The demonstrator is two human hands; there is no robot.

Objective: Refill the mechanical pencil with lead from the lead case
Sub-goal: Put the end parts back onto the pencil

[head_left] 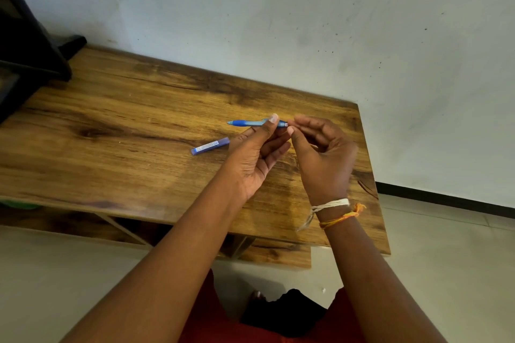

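A: Where does it stand?

B: The left hand (pixel 252 160) pinches the pencil (pixel 256 123) near its back end, thumb on top, holding it level above the surface (pixel 111 125) with the tip pointing left. The right hand (pixel 324 157) has thumb and forefinger pressed together right at the pencil's rear opening — I'd judge it is feeding a lead in, but the lead itself is too thin to see, so I cannot tell whether anything sits between those fingers.

A: And the case?

B: The case (pixel 210 146) lies flat on the surface, just left of the left hand and apart from both hands. Whether it is capped or open I can't make out.

A: What could go wrong?

B: Mostly the lead. If it meets the rim of the opening at an angle, it will likely snap — it is brittle, and a pinch that tight gives no slack. The pencil is level rather than tipped tail-up, so a lead let go early could slide back out and drop onto the surface or the floor, where it would be hard to find against that dark grain.

A: Anything else?

B: If the case is open, a nudge from the left wrist could roll it and spill the rest. And I can't see the pencil's end cap anywhere; if it is loose, it may get lost.
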